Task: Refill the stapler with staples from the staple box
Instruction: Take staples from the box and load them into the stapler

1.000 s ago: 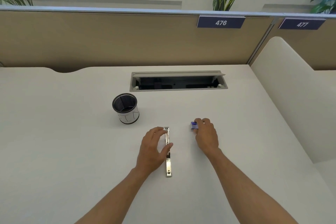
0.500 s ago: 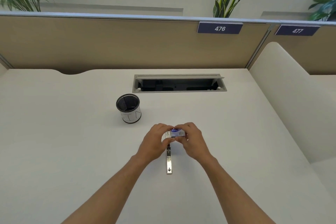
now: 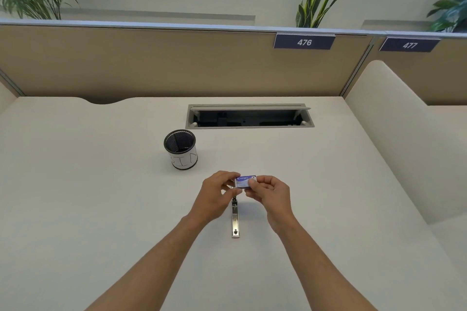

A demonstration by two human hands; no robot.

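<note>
A small blue and white staple box [image 3: 244, 181] is held above the desk between both hands. My left hand [image 3: 217, 195] pinches its left end and my right hand [image 3: 270, 193] grips its right end. Below the hands the metal stapler [image 3: 235, 219] lies flat on the white desk [image 3: 101, 209], opened out lengthwise, with its near end pointing toward me. Its far end is hidden under my fingers. Whether the box is open cannot be told.
A black mesh pen cup [image 3: 180, 149] with a white label stands to the left behind the hands. An open cable slot [image 3: 250, 116] is set into the desk further back. A tan partition [image 3: 151, 63] closes the back, a cream divider [image 3: 404, 139] the right.
My right hand picked the staple box up off the desk at the right and brought it over the stapler. My left hand left the stapler and took the box's other end.
</note>
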